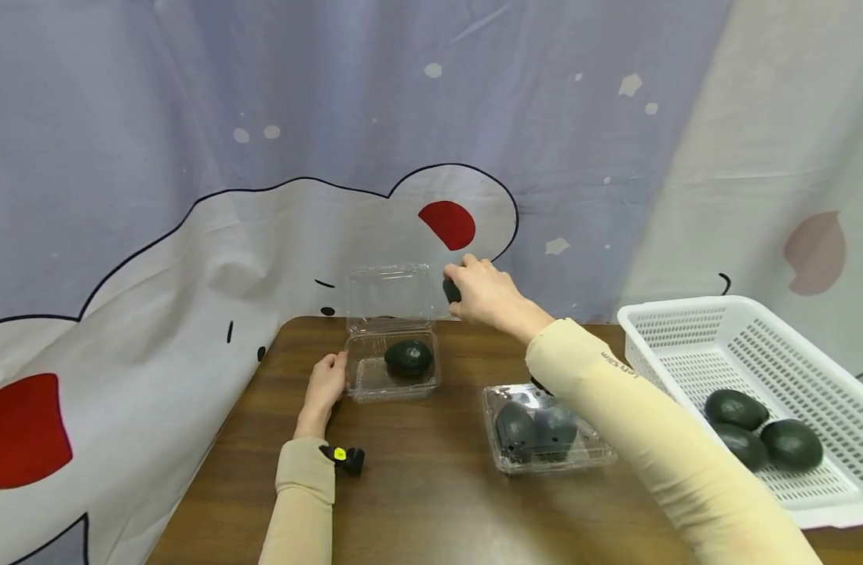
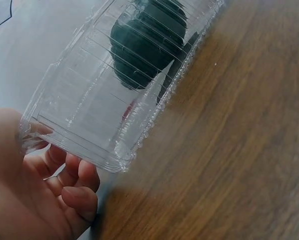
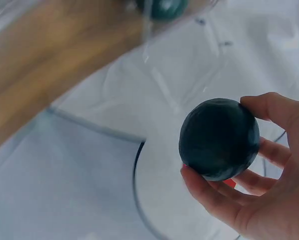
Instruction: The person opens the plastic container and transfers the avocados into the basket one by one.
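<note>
My right hand (image 1: 482,292) holds a dark green avocado (image 3: 219,140) in the air, thumb on one side and fingers on the other. It is above and to the right of an open clear plastic clamshell box (image 1: 364,380), whose lid (image 1: 389,298) stands raised at the back. A single avocado (image 1: 408,358) lies in the right part of that box. At the box's left end, my left hand (image 1: 325,384) grips the edge; in the left wrist view its curled fingers (image 2: 82,200) are at the plastic end wall.
A second clear box (image 1: 502,463), its lid down, holds avocados (image 1: 515,428) and is partly hidden by my right sleeve. At the right, a white plastic basket (image 1: 657,345) contains several avocados (image 1: 791,446). A printed curtain (image 1: 318,94) hangs behind the brown table (image 1: 417,502).
</note>
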Available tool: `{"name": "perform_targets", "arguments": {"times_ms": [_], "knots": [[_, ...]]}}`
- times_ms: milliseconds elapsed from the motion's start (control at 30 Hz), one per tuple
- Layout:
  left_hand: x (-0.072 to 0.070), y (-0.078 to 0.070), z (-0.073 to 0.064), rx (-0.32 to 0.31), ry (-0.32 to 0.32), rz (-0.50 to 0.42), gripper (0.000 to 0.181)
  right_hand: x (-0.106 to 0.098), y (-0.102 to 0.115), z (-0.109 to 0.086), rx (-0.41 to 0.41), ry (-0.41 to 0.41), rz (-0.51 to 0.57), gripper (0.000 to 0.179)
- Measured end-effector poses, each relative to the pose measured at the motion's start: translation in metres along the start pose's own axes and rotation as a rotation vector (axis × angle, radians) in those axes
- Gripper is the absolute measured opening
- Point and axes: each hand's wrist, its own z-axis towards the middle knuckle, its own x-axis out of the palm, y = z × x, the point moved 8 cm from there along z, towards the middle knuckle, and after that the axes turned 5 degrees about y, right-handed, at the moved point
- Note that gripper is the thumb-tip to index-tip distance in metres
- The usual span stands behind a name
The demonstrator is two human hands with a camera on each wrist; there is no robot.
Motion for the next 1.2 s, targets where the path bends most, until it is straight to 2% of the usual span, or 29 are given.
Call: {"name": "perform_targets", "arguments": {"times_ms": [300,567,933,1200], "knots": [[0.003,0.001,-0.001,-0.013,0.022,-0.01,0.04,-0.032,-0.075,-0.016,0.11,-0.009,-0.009,0.046],[0.004,0.0,-0.002,-0.011,0.021,-0.004,0.039,-0.044,-0.142,-0.042,0.175,0.005,0.01,0.043],[0.005,0.0,-0.001,-0.012,0.024,0.005,0.041,-0.037,-0.23,-0.084,0.269,0.024,0.034,0.048],[0.004,0.001,0.002,-0.01,0.02,0.017,0.041,-0.016,-0.267,-0.108,0.315,0.063,0.042,0.046]]}}
